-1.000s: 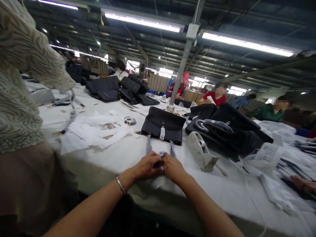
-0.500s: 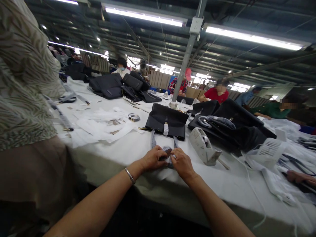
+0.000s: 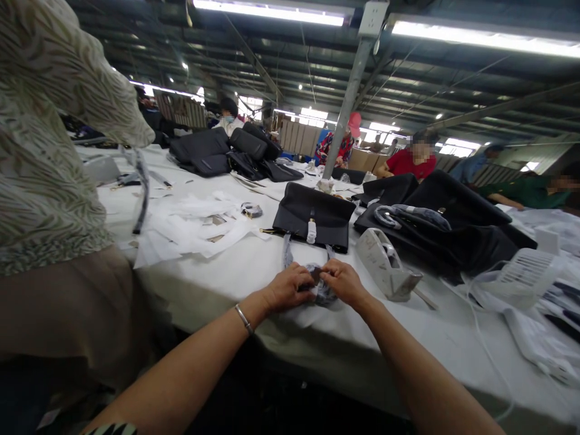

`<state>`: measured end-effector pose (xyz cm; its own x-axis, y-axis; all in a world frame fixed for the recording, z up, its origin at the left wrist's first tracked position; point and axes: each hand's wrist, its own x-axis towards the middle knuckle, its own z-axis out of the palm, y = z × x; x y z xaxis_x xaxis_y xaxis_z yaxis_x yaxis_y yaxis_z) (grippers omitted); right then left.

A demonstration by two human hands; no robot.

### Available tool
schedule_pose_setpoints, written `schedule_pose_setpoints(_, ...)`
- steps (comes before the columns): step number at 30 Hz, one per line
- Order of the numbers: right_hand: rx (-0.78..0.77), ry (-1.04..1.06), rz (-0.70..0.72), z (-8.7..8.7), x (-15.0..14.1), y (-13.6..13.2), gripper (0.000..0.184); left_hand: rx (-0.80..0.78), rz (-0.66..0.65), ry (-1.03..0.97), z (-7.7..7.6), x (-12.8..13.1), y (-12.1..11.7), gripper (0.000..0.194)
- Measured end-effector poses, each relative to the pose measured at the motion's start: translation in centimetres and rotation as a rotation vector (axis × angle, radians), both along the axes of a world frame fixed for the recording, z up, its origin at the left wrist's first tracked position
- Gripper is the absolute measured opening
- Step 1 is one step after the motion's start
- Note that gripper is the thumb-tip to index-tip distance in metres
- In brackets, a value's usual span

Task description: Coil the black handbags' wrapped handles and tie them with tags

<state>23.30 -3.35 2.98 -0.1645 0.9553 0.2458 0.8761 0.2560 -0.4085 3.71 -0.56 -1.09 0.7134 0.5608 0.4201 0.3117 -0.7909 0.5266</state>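
A black handbag (image 3: 294,211) lies on the table in front of me, its clasp wrapped in white. Toward me run its straps (image 3: 287,251), covered in clear film and bunched at my hands. My left hand (image 3: 290,286) is closed around the bunched strap, thumb along its near side. With finger and thumb, my right hand (image 3: 347,281) pinches the edge of a small brown piece (image 3: 316,275) lying against the strap between both hands; I cannot make out its material. Right of the bag stands a grey tape dispenser (image 3: 383,263).
More black bags (image 3: 453,232) are piled at the right, others (image 3: 202,151) at the back left. White paper sheets (image 3: 190,232) and a wrapped coiled strap (image 3: 251,209) lie left. A white basket (image 3: 525,275) and a cord are at right. A co-worker in a patterned top (image 3: 54,151) stands close left.
My right hand has lifted slightly, and its fingertips pinch the brown piece more plainly. At left, the co-worker has raised a strap off the table. The view has shifted a little.
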Motion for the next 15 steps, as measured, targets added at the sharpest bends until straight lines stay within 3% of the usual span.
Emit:
schedule_pose_setpoints(5,0.085,0.139,-0.063,-0.9,-0.7,-1.5,0.017,-0.001,0.034,-0.038,0.0,-0.1,-0.2,0.022)
schedule_pose_setpoints(9,0.114,0.254,0.041,-1.3,-0.9,-2.6,0.019,0.008,0.021,-0.003,0.2,-0.1,-0.1,0.017)
schedule_pose_setpoints(15,0.202,0.270,0.181,-2.0,-1.0,-3.4,0.019,0.004,-0.008,0.000,0.3,-0.1,0.2,0.009)
